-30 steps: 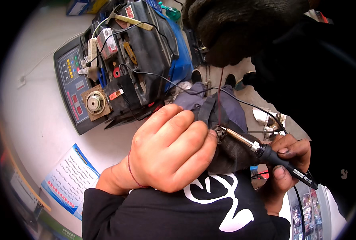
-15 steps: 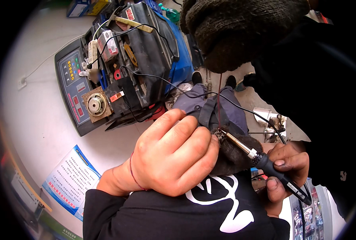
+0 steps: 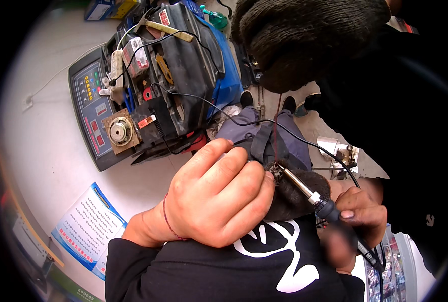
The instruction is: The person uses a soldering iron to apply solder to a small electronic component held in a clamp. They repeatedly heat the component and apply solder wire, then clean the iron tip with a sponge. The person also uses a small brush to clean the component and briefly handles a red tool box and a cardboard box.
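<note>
Right, the soldering iron (image 3: 326,207) slants in front of the chest, its metal tip up and left at a small dark part (image 3: 276,171); whether it truly touches, I can't tell at this scale. I judge the iron light and stiff, its grip sure enough on the black handle; the bare metal shaft I'd treat as hot and never a place to hold. My right hand (image 3: 362,211) has its fingers wrapped around that handle, well back from the metal. My left hand (image 3: 216,194) is drawn in narrow, fingertips seemingly pinching the small part, though most of that hold is hidden. The part looks fiddly and perhaps fragile, best taken by its outer edge.

A thin dark red wire (image 3: 276,131) rises from it to a co-worker's gloved hand (image 3: 309,45); I expect it to bend easily. A dark glove (image 3: 302,194) lies just behind the shaft, so sideways room there is tight. Above, a black cable (image 3: 294,130) crosses behind the wire and could snag. The co-worker's black sleeve (image 3: 375,100) bounds the upper right. Leftward I see more room: pale floor between the speaker (image 3: 120,132) and the printed sheet (image 3: 85,229).
</note>
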Motion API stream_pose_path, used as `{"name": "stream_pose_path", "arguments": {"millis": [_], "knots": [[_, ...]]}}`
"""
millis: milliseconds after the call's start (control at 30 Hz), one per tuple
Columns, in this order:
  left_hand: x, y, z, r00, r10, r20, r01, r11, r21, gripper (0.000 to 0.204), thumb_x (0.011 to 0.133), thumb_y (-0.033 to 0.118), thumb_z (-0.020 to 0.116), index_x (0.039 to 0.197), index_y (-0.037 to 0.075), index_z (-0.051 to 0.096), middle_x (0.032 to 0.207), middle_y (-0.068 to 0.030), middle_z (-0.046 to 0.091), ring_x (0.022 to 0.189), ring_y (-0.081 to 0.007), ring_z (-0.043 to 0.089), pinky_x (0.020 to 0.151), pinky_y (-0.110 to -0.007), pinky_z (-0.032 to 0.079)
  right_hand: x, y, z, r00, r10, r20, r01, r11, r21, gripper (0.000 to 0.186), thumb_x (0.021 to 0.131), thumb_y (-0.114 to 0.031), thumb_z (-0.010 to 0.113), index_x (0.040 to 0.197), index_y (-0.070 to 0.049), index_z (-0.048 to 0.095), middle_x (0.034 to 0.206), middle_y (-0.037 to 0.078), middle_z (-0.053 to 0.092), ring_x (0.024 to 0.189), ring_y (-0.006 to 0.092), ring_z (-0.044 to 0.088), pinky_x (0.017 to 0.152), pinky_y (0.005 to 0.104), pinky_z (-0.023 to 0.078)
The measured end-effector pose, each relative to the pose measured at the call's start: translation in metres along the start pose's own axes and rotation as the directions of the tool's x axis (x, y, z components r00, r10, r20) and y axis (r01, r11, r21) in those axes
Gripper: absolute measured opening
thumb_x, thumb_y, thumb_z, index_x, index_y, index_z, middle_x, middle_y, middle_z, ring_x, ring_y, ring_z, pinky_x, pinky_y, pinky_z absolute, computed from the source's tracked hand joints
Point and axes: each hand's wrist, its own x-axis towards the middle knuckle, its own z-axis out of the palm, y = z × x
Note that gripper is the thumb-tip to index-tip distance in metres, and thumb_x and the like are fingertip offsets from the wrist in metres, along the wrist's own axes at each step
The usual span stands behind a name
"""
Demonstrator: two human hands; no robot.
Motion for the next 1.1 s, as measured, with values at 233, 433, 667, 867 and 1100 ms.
{"name": "stream_pose_path", "arguments": {"millis": [233, 433, 667, 867, 1100], "knots": [[0.000, -0.003, 0.001, 1.000, 0.017, -0.009, -0.017, 1.000, -0.020, 0.017, 0.074, 0.003, 0.075, 0.088, -0.001, 0.066, 0.079, -0.0105, 0.062, 0.074, -0.0271, 0.064, 0.072, -0.043, 0.058, 0.006, -0.023, 0.009, 0.998, 0.050, 0.040, -0.039, 0.970, -0.240, 0.039, 0.065, -0.008, 0.078, 0.096, -0.011, 0.056, 0.069, 0.008, 0.060, 0.057, 0.0214, 0.058, 0.058, 0.0351, 0.045], [-0.004, -0.012, 0.002, 0.998, 0.058, -0.022, -0.060, 0.995, -0.078, 0.020, 0.073, 0.004, 0.076, 0.090, -0.001, 0.065, 0.081, -0.0103, 0.063, 0.074, -0.0271, 0.064, 0.072, -0.043, 0.058, 0.002, -0.039, 0.020, 0.994, 0.105, -0.021, -0.107, 0.948, -0.299, 0.037, 0.067, -0.006, 0.077, 0.096, -0.012, 0.055, 0.071, 0.008, 0.061, 0.061, 0.0224, 0.059, 0.063, 0.0375, 0.045], [-0.004, -0.021, 0.005, 0.997, 0.060, -0.052, -0.069, 0.978, -0.197, 0.023, 0.072, 0.002, 0.076, 0.092, -0.001, 0.065, 0.082, -0.0107, 0.063, 0.075, -0.0273, 0.064, 0.072, -0.042, 0.058, -0.003, -0.050, 0.028, 0.994, 0.104, -0.036, -0.110, 0.917, -0.385, 0.035, 0.069, -0.012, 0.076, 0.097, -0.011, 0.055, 0.070, 0.008, 0.061, 0.061, 0.0226, 0.058, 0.063, 0.0371, 0.044], [-0.005, -0.025, 0.007, 0.992, 0.092, -0.084, -0.107, 0.976, -0.190, 0.025, 0.071, 0.003, 0.077, 0.092, -0.001, 0.065, 0.082, -0.0109, 0.063, 0.074, -0.0272, 0.064, 0.071, -0.042, 0.058, -0.004, -0.045, 0.030, 0.998, 0.032, -0.057, -0.053, 0.909, -0.414, 0.037, 0.071, -0.017, 0.077, 0.099, -0.011, 0.053, 0.069, 0.008, 0.062, 0.055, 0.0223, 0.057, 0.058, 0.0364, 0.043], [-0.003, -0.027, 0.008, 0.991, 0.097, -0.093, -0.112, 0.978, -0.178, 0.025, 0.071, 0.003, 0.077, 0.092, -0.002, 0.065, 0.081, -0.0110, 0.063, 0.074, -0.0271, 0.064, 0.071, -0.042, 0.058, -0.003, -0.041, 0.033, 0.995, 0.018, -0.093, -0.053, 0.923, -0.380, 0.038, 0.071, -0.017, 0.077, 0.098, -0.011, 0.052, 0.068, 0.009, 0.061, 0.054, 0.0219, 0.057, 0.054, 0.0356, 0.043]]}}
